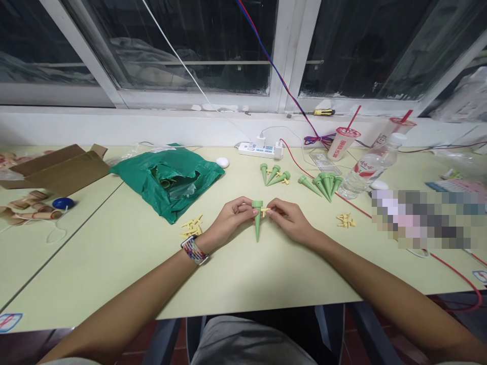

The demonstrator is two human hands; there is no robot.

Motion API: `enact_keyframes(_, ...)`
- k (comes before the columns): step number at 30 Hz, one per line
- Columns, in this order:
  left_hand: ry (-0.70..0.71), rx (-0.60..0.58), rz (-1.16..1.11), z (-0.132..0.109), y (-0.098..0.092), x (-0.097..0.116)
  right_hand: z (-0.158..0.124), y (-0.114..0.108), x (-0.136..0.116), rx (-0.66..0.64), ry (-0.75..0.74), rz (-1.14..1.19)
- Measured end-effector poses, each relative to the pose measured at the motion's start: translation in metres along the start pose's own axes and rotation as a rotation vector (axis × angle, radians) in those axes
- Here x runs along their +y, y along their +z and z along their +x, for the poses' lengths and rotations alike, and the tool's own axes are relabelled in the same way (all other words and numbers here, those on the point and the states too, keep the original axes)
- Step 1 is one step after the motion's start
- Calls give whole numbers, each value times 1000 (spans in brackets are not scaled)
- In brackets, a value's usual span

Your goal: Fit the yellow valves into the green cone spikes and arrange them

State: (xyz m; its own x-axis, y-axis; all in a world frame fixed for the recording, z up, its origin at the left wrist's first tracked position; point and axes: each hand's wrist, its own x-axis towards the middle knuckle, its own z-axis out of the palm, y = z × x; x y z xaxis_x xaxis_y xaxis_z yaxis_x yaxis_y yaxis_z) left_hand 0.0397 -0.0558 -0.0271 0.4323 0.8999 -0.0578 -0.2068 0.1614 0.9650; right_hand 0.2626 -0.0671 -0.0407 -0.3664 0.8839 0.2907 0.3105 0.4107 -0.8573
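Note:
My left hand (230,218) pinches the wide top of a green plastic cone spike (257,221), whose tip points down toward me just above the pale green table (266,274). My right hand (287,219) pinches a small yellow valve piece (265,211) against the side of the cone's top. A patterned band sits on my left wrist. Several loose yellow pieces (192,226) lie left of my left hand, and a smaller yellow heap (345,220) lies right of my right hand.
Finished green cones (274,175) and a second bunch of cones (323,185) lie behind my hands. A green plastic bag (169,180), cardboard box (57,167), power strip (261,148), red cable, water bottle (367,170) and two drink cups (342,143) crowd the far side.

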Motion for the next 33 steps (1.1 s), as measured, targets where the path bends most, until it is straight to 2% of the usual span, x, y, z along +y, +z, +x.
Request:
enact_keyframes(6,52,17,46,-3,5,1,-2,2,-5,-48,57,-7)
enact_keyframes(14,57,43,56,-1,7,-6,-4,8,-12,-26,45,-44)
enact_keyframes(17,111,74,119,0,7,-8,-4,11,-14,-18,100,14)
enact_keyframes(20,104,87,104,-1,10,-5,-4,13,-15,-17,162,78)
enact_keyframes(24,59,77,63,0,13,0,-4,8,-14,14,89,38)
enact_keyframes(28,79,73,103,2,12,-2,-5,3,-15,15,30,-59)
enact_keyframes(33,134,103,201,3,12,-5,-6,6,-17,3,137,72)
